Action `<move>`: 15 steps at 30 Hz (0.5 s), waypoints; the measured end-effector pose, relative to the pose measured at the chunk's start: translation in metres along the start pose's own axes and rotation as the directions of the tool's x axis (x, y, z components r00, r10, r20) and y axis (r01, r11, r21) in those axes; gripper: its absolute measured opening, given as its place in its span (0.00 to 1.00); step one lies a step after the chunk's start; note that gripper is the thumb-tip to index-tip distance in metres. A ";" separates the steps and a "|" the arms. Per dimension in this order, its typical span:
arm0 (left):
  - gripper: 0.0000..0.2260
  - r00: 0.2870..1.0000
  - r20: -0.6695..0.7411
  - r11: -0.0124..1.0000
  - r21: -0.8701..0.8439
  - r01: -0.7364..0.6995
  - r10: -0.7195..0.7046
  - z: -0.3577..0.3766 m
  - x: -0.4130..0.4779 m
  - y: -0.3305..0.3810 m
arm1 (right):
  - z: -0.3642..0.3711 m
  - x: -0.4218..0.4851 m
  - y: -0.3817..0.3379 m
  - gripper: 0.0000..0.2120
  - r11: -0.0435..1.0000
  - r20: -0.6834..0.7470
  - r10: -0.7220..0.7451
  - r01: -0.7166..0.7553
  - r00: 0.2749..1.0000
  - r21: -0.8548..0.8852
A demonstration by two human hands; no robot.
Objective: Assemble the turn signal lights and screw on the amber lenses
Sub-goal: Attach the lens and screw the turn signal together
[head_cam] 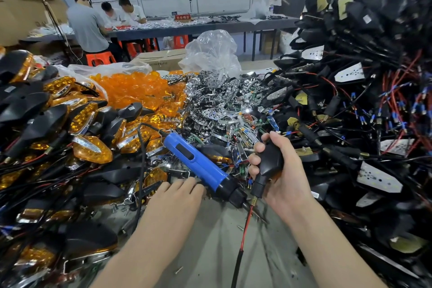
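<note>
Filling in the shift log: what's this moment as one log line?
left hand: open, beside blue screwdriver | right hand: grips black signal housing, red lead hanging | screwdriver: not gripped

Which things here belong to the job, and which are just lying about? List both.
Job: black housing in right hand; blue screwdriver; amber lenses; chrome reflectors.
Lying about: plastic bag; cardboard box; orange stools.

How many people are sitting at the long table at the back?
3. A person in a grey shirt sits on the near side, at the left. A person in a white shirt faces them, with a second white-shirted person just to the right. Others may be hidden.
</note>
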State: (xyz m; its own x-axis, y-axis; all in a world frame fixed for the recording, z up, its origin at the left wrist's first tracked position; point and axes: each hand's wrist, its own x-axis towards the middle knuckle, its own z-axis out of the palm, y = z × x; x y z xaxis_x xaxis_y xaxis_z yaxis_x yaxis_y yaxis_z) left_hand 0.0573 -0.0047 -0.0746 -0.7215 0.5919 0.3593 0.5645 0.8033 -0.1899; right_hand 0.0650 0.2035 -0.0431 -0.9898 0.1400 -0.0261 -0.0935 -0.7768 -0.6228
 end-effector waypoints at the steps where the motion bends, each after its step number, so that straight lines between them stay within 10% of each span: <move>1: 0.22 1.000 0.005 1.000 0.001 -0.005 0.005 -0.002 0.000 -0.001 | 0.000 0.000 0.000 0.06 1.000 0.001 0.000 0.000 1.000 -0.005; 15: 0.09 0.980 0.070 0.926 -0.321 0.199 -0.186 -0.017 0.001 -0.007 | -0.001 0.000 0.001 0.07 0.999 -0.002 0.012 -0.013 1.000 -0.032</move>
State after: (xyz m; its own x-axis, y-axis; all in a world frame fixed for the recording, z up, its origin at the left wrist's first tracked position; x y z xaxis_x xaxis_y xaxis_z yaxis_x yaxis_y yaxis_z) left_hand 0.0596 -0.0111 -0.0570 -0.8402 0.4352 0.3234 0.5080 0.8403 0.1890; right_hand 0.0652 0.2033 -0.0451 -0.9907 0.1315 -0.0354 -0.0775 -0.7581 -0.6475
